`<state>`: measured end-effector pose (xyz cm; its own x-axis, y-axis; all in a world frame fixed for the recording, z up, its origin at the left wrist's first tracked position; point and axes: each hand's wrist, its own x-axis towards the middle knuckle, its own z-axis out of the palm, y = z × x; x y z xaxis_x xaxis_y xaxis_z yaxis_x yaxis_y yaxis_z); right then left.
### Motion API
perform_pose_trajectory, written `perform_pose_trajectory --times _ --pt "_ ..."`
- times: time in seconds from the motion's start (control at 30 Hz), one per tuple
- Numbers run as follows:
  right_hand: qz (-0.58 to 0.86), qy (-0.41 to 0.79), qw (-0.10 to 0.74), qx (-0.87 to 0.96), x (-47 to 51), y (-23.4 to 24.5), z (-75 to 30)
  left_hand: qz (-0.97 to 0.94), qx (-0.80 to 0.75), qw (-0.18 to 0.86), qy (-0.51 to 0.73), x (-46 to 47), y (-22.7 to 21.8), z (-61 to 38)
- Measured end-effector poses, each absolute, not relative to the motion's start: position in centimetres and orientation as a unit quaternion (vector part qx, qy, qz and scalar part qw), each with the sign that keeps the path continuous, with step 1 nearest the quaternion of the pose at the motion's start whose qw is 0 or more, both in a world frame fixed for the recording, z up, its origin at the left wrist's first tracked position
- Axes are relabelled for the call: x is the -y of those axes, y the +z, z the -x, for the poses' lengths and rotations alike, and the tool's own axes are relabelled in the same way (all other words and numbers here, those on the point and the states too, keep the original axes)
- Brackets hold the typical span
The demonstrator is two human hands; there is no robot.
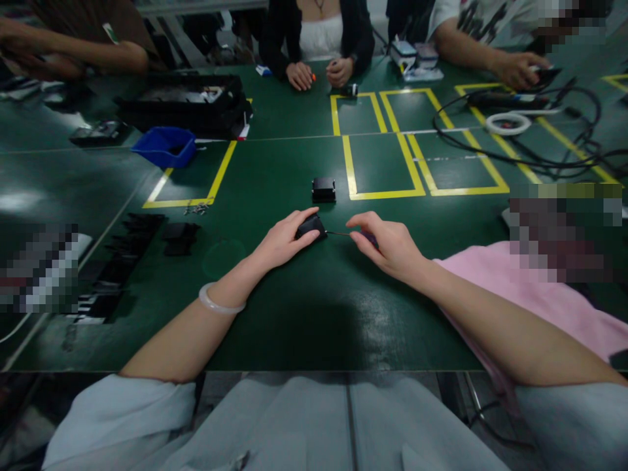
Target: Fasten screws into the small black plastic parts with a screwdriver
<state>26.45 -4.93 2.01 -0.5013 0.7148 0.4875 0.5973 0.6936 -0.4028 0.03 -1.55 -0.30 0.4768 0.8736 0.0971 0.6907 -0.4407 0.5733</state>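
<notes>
Black part (pixel 311 226) well in from middle of near edge of green tabletop (pixel 284 320); left hand (pixel 285 239) half-closed, pinching it. Right hand (pixel 387 247) curled around thin-shafted tool (pixel 338 233), shaft reaching part's right side. Black block (pixel 324 190) just beyond, toward far edge.

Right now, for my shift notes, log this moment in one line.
left hand: holds black block; right hand: holds screwdriver, tip at block's edge; beyond: second black block; farther left: blue bin

A black block (pixel 324 190) obstructs beyond the left grip (pixel 286 239); room lies leftward.
</notes>
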Motion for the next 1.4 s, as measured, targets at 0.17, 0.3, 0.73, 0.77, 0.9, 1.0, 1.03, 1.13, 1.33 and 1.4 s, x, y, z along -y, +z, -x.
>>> perform_pose_trajectory --times 0.17,0.3,0.73,0.77,0.9,1.0,1.03,1.13,1.33,1.4 --pt "0.381 0.092 0.330 0.859 5.06 2.03 -26.42 -0.827 -0.472 0.235 0.195 1.52 -0.32 0.01" --pt "0.382 0.101 0.324 0.859 4.99 2.11 -26.50 -0.826 -0.474 0.236 0.194 1.55 -0.27 -0.05" --pt "0.380 0.096 0.330 0.859 5.04 1.97 -26.38 -0.827 -0.473 0.234 0.193 1.58 -0.24 -0.04" --pt "0.380 0.096 0.326 0.860 5.03 1.99 -26.40 -0.827 -0.474 0.233 0.192 1.58 -0.25 -0.03" --pt "0.384 0.093 0.314 0.863 4.96 2.03 -26.45 -0.828 -0.473 0.234 0.190 1.58 -0.26 -0.02" --pt "0.385 0.097 0.313 0.863 4.97 2.00 -26.41 -0.827 -0.474 0.233 0.191 1.59 -0.25 -0.06" --pt "0.385 0.097 0.315 0.862 4.99 1.98 -26.39 -0.827 -0.474 0.234 0.190 1.60 -0.24 -0.06" --pt "0.382 0.093 0.323 0.861 5.05 1.96 -26.33 -0.827 -0.475 0.234 0.191 1.59 -0.25 -0.03" --pt "0.379 0.098 0.315 0.865 5.01 2.15 -26.39 -0.826 -0.475 0.235 0.192 1.55 -0.22 -0.02" --pt "0.385 0.106 0.306 0.864 4.97 2.24 -26.43 -0.826 -0.477 0.232 0.191 1.59 -0.15 -0.10"
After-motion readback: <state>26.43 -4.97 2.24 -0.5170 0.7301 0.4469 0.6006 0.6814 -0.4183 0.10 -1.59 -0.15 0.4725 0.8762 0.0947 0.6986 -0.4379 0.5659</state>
